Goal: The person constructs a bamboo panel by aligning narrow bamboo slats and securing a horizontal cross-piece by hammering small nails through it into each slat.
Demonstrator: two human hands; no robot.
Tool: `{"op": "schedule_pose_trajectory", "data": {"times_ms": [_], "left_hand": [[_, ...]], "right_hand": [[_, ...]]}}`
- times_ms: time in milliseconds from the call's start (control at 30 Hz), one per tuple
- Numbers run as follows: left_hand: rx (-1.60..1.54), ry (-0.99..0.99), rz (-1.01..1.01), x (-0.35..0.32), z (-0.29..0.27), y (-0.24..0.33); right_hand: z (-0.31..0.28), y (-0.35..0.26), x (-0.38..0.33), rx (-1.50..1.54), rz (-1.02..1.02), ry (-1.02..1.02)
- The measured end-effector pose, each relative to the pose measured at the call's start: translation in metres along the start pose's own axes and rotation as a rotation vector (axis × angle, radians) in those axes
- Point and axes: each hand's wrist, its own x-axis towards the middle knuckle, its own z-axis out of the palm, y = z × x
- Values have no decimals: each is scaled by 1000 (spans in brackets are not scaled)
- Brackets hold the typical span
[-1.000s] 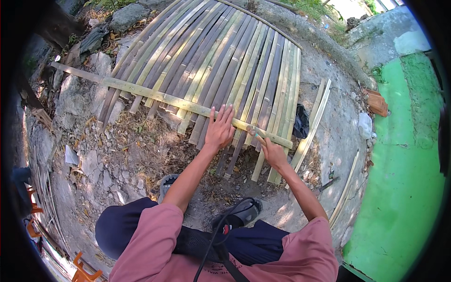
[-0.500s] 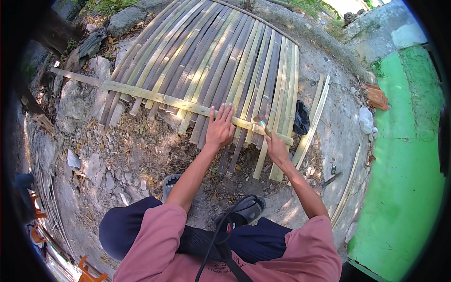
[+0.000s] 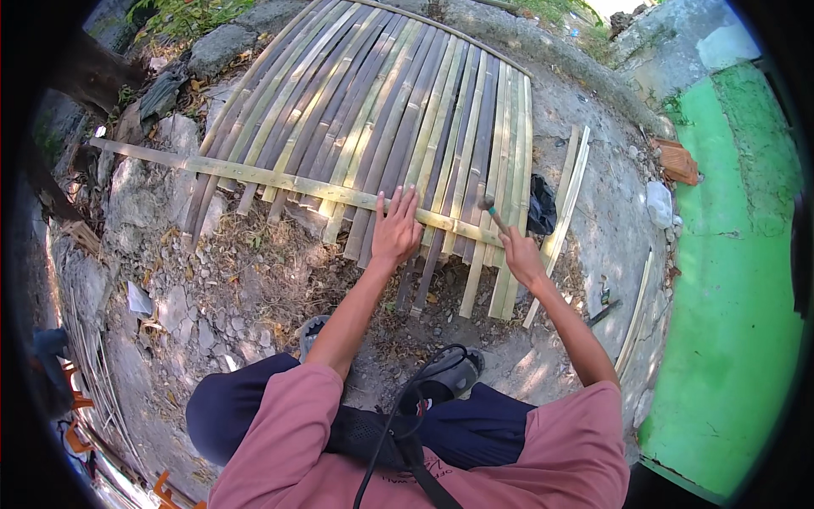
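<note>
A wide panel of split bamboo slats (image 3: 373, 110) lies in front of me, its near ends uneven. Across those near ends runs a long pale bamboo strip (image 3: 292, 182). My left hand (image 3: 396, 231) rests on the strip near its middle, fingers stretched out over the slats. My right hand (image 3: 523, 256) grips the handle of a hammer (image 3: 497, 218) near the strip's right end. The hammer's dark head is just beyond the strip, over the slats; whether it touches them I cannot tell.
Beside the panel's right edge lie a black plastic bag (image 3: 540, 204) and loose bamboo strips (image 3: 571, 195). Farther right are a reddish-brown block (image 3: 677, 162), a white bag (image 3: 660, 206) and a green-painted surface (image 3: 721, 280). Rocks (image 3: 222, 49) and rubble border the left.
The hammer has shifted right and its head now shows more clearly beyond the strip. My right hand moved right with it. My left hand keeps its place on the strip.
</note>
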Motion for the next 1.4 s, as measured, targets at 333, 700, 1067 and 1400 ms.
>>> {"op": "schedule_pose_trajectory", "data": {"times_ms": [333, 700, 1067, 1400], "left_hand": [[-169, -132, 432, 13, -11, 2], [-138, -109, 483, 13, -5, -1], [-119, -116, 475, 14, -3, 5], [-99, -159, 440, 14, -10, 12]], "right_hand": [[-105, 77, -137, 30, 338, 300], [89, 25, -322, 439, 700, 435], [130, -13, -277, 557, 697, 613], [139, -6, -252, 684, 699, 733]]}}
